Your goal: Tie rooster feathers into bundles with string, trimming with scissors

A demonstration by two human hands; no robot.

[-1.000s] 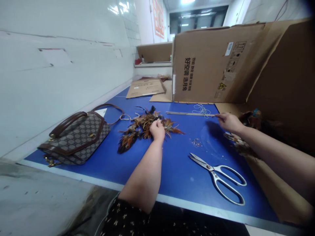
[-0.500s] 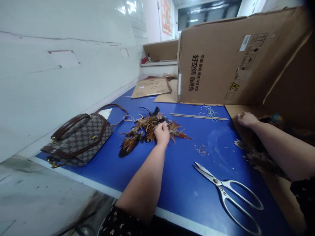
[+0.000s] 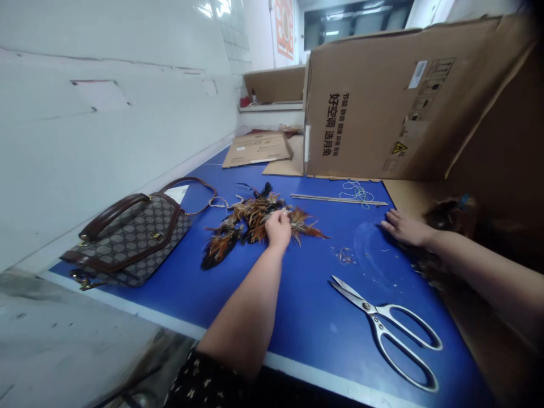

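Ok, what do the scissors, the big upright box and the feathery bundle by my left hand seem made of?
Scissors: metal, probably steel, with silvery shine on blades and handles.
Box: matte brown cardboard, judging by its printed panel.
Bundle: feathers, from the tapering brown-and-black plumes; real or imitation, I can't tell.

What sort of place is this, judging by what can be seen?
Probably a small craft workshop, though I cannot be certain. Brown and black feathers and large metal scissors lie on a blue table, and a big printed cardboard box stands behind them.
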